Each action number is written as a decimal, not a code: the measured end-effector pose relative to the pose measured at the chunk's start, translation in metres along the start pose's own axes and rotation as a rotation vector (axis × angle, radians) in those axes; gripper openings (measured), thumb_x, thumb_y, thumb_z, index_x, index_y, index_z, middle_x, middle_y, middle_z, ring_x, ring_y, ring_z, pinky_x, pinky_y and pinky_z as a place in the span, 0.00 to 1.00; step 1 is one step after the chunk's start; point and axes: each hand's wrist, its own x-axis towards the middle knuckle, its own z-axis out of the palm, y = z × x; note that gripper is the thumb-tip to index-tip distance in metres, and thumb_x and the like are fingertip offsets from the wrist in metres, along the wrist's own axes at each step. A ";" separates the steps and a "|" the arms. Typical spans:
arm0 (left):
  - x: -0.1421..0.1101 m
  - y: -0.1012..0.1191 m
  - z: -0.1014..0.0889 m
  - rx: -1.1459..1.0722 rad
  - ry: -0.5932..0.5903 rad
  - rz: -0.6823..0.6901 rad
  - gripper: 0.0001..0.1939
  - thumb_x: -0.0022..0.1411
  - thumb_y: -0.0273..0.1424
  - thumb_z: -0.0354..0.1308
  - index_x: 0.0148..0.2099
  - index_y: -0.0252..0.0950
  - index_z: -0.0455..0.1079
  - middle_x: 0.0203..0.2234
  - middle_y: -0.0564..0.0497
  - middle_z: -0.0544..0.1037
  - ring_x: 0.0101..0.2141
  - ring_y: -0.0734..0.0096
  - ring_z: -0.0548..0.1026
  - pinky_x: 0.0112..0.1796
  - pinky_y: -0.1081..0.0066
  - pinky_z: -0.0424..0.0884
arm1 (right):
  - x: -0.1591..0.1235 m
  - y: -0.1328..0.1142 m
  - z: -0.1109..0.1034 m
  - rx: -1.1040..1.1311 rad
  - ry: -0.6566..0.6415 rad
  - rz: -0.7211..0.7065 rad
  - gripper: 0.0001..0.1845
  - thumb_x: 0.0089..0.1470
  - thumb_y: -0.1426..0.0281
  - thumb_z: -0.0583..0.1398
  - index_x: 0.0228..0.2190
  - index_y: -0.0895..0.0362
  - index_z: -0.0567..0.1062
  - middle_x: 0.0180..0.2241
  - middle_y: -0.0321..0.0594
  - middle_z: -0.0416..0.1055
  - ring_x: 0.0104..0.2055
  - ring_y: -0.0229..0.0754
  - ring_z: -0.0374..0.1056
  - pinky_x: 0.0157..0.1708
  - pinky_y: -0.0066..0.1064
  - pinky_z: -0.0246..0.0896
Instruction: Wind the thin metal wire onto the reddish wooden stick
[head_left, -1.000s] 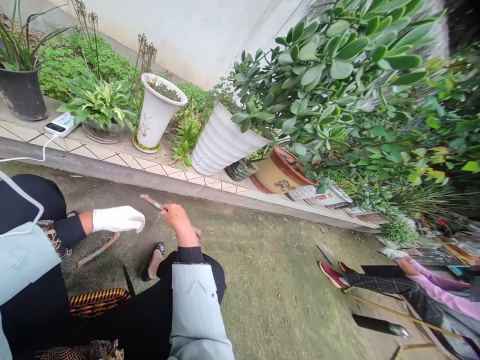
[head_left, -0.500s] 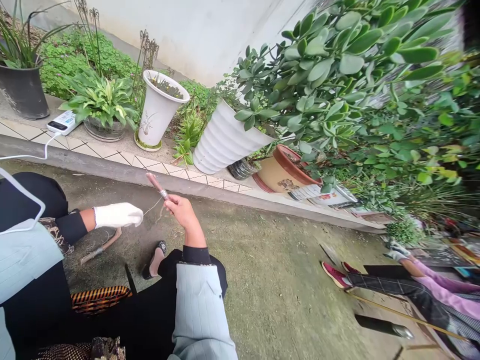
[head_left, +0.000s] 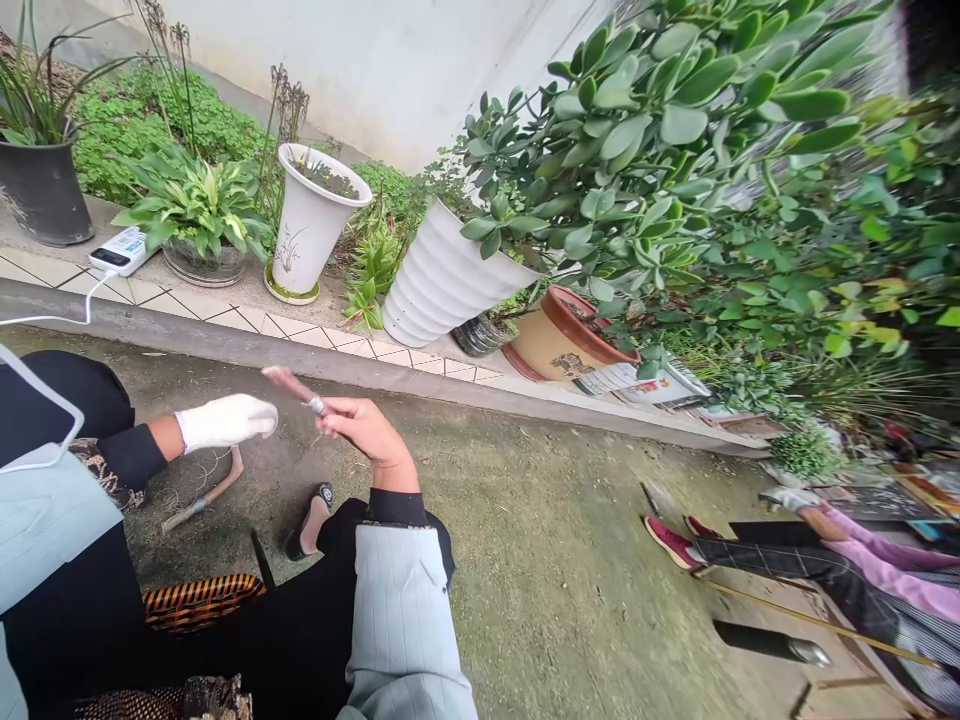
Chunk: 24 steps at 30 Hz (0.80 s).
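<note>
My right hand (head_left: 365, 428) is closed on a short reddish-handled tool (head_left: 294, 387) with a metal collar, the handle pointing up and left. My left hand (head_left: 225, 421), in a white glove, is held just left of it with its fingers curled together; a thin wire seems to run between the two hands, though it is hard to make out. Below my left hand a second wooden-handled tool (head_left: 201, 497) and loose loops of wire (head_left: 187, 475) lie on the ground. My foot in a black shoe (head_left: 312, 517) rests beneath my hands.
A tiled ledge (head_left: 225, 318) carries a black pot (head_left: 43, 185), a white flared pot (head_left: 309, 225), a ribbed white pot (head_left: 442, 280), a terracotta pot (head_left: 559, 345) and a white power bank (head_left: 120, 250). Another person's legs and red shoe (head_left: 664, 540) are at the right.
My right hand raised the tool, then turned it lower and to the left, closer to my gloved left hand. My left hand rose slightly and stayed closed.
</note>
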 end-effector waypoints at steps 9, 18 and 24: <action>-0.002 0.022 -0.003 0.101 -0.084 0.129 0.13 0.63 0.34 0.47 0.30 0.35 0.68 0.23 0.53 0.70 0.24 0.73 0.64 0.28 0.75 0.56 | 0.019 0.015 0.017 -0.769 -0.117 0.476 0.08 0.48 0.73 0.61 0.31 0.58 0.80 0.27 0.41 0.74 0.29 0.37 0.65 0.29 0.28 0.54; -0.003 0.011 -0.001 -0.119 -0.034 0.022 0.17 0.65 0.38 0.44 0.34 0.33 0.68 0.26 0.52 0.72 0.26 0.73 0.67 0.30 0.76 0.61 | 0.000 0.006 0.000 0.081 0.057 -0.006 0.16 0.49 0.63 0.60 0.38 0.60 0.77 0.30 0.38 0.72 0.27 0.32 0.61 0.30 0.26 0.58; -0.004 0.016 0.009 0.134 -0.088 0.113 0.13 0.65 0.33 0.45 0.32 0.35 0.68 0.26 0.52 0.73 0.26 0.72 0.68 0.30 0.75 0.58 | 0.015 0.021 0.005 -0.614 0.221 0.288 0.09 0.50 0.69 0.59 0.32 0.57 0.79 0.25 0.36 0.70 0.28 0.35 0.61 0.29 0.27 0.53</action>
